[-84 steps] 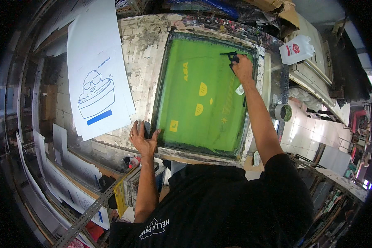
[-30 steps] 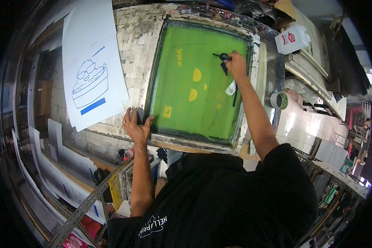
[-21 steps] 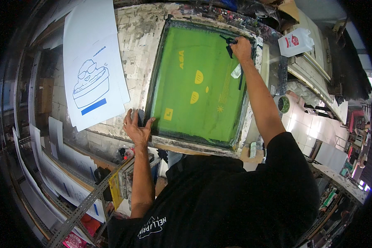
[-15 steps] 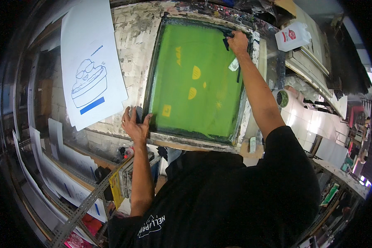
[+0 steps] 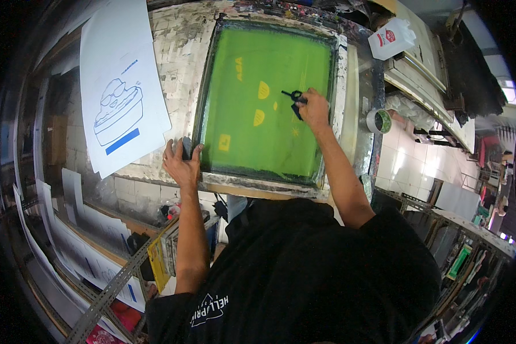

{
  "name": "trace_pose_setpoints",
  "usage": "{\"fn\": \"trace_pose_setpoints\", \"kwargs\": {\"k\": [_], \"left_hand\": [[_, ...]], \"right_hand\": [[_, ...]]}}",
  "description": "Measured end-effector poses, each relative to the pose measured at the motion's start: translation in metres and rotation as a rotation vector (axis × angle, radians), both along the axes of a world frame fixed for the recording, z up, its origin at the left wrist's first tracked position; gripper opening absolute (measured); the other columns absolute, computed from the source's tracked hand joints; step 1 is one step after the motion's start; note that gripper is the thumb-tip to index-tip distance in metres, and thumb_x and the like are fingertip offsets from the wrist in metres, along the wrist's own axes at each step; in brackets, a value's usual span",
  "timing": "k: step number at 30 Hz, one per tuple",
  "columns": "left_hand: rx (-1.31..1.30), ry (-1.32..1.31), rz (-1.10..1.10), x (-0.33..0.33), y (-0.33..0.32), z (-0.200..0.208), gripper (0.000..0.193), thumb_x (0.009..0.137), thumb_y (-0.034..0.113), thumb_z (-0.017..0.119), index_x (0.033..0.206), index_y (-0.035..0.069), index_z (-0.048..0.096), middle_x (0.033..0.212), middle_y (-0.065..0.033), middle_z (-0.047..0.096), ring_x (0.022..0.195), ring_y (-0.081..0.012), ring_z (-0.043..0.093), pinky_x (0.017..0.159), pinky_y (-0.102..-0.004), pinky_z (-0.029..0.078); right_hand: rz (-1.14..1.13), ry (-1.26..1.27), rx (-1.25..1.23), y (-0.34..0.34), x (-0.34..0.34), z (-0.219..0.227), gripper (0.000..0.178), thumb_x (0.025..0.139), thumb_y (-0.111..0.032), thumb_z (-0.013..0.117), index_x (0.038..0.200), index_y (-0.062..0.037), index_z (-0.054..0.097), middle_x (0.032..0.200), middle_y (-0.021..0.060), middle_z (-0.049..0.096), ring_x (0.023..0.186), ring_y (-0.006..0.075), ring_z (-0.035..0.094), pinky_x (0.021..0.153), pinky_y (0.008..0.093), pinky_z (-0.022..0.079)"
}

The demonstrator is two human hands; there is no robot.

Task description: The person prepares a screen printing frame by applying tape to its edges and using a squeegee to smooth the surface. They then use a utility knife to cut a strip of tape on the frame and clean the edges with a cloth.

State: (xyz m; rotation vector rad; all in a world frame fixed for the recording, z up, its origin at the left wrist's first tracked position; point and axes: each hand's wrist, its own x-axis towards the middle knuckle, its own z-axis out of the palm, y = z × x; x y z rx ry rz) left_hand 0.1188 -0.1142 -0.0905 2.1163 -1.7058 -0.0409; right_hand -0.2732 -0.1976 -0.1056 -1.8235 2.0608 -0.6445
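Note:
A screen-printing frame (image 5: 341,86) lies on the worktable, its green mesh (image 5: 235,109) marked with several yellow shapes. My right hand (image 5: 315,109) is over the right half of the mesh, fingers closed round a small black tool (image 5: 294,97) with a ring-like part and a thin tip pointing left. Its exact kind is unclear, and my fingers cover part of it. At the frame's lower left corner rests my left hand (image 5: 182,166), fingers spread and thumb near the frame edge. A dark grey piece (image 5: 187,148) shows between thumb and fingers; I cannot tell whether it is held.
A white printed sheet (image 5: 120,109) with a blue drawing lies left of the frame. On the right stand a white jug (image 5: 391,39) and a roll of tape (image 5: 378,121). A metal rack (image 5: 106,298) with more sheets is at lower left.
My right hand has come from the frame's far right corner toward me and left, carrying the black tool. A whitish item and black strip by that wrist no longer show. My left hand stays at the corner.

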Motion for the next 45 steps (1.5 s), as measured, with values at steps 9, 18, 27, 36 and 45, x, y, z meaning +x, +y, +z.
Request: {"fn": "trace_pose_setpoints", "kwargs": {"k": [9, 18, 27, 36, 45], "left_hand": [[-0.040, 0.005, -0.011, 0.002, 0.000, -0.001, 0.055, 0.071, 0.044, 0.082, 0.111, 0.008, 0.071, 0.128, -0.0142, 0.058, 0.119, -0.0360, 0.051, 0.098, -0.0499, 0.038], [0.007, 0.008, -0.014, 0.000, 0.001, 0.007, 0.061, 0.068, 0.046, 0.083, 0.112, 0.006, 0.070, 0.128, -0.0140, 0.057, 0.119, -0.0361, 0.051, 0.097, -0.0488, 0.038], [0.006, 0.055, -0.038, 0.000, -0.001, 0.007, 0.063, 0.064, 0.041, 0.086, 0.114, 0.006, 0.069, 0.129, -0.0154, 0.056, 0.119, -0.0367, 0.050, 0.098, -0.0496, 0.036], [-0.004, 0.092, -0.046, -0.001, -0.002, 0.011, 0.065, 0.061, 0.040, 0.088, 0.110, 0.003, 0.068, 0.127, -0.0169, 0.057, 0.119, -0.0365, 0.050, 0.100, -0.0499, 0.036], [-0.003, 0.057, -0.027, -0.001, 0.002, 0.008, 0.061, 0.065, 0.041, 0.086, 0.112, 0.006, 0.069, 0.128, -0.0152, 0.057, 0.119, -0.0359, 0.050, 0.099, -0.0499, 0.036]], "right_hand": [[0.072, -0.080, 0.067, 0.092, 0.030, 0.012, 0.017, 0.067, -0.006, 0.075, 0.080, 0.0003, 0.067, 0.091, 0.0162, 0.061, 0.081, 0.0391, 0.063, 0.072, 0.0467, 0.051], [0.094, -0.067, 0.065, 0.080, 0.026, 0.014, 0.017, 0.067, -0.005, 0.073, 0.083, 0.0003, 0.069, 0.094, 0.0168, 0.062, 0.081, 0.0405, 0.063, 0.071, 0.0478, 0.052], [-0.075, 0.004, -0.120, -0.056, -0.018, -0.009, 0.021, 0.068, -0.012, 0.078, 0.086, -0.0019, 0.072, 0.087, 0.0199, 0.068, 0.083, 0.0389, 0.067, 0.073, 0.0453, 0.055], [-0.158, 0.092, -0.118, -0.159, -0.052, -0.008, 0.035, 0.070, -0.020, 0.078, 0.099, -0.0014, 0.072, 0.094, 0.0216, 0.070, 0.087, 0.0384, 0.068, 0.080, 0.0450, 0.055], [-0.143, 0.194, -0.089, -0.187, -0.059, -0.010, 0.036, 0.074, -0.020, 0.074, 0.106, -0.0052, 0.072, 0.099, 0.0210, 0.069, 0.093, 0.0377, 0.067, 0.085, 0.0449, 0.055]]}}
